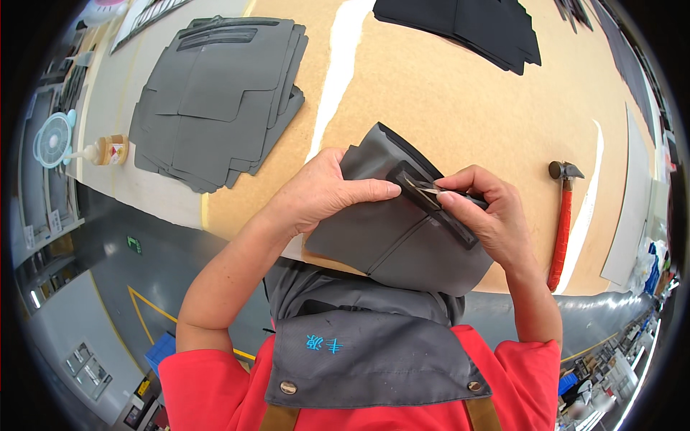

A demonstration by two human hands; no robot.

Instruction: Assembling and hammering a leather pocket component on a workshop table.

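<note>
A grey leather-like panel (388, 215) is folded over at the table's near edge, with a black strip (460, 231) running along a slot in it. My left hand (323, 188) is closed on the panel's left side. Its thumb presses on top, close to the strip, and its fingers are hidden underneath. Pinched between the thumb and fingers of my right hand (489, 208) is a small pointed metal tool (429, 190). The tip of that tool meets the black strip; its exact kind I cannot make out.
On the left lies a stack of grey panels (208, 108), with a bottle of amber liquid (113, 150) and a light-blue fan (54, 140) beyond it. Black panels (460, 29) rest at the far side. A red-handled hammer (560, 230) lies to the right.
</note>
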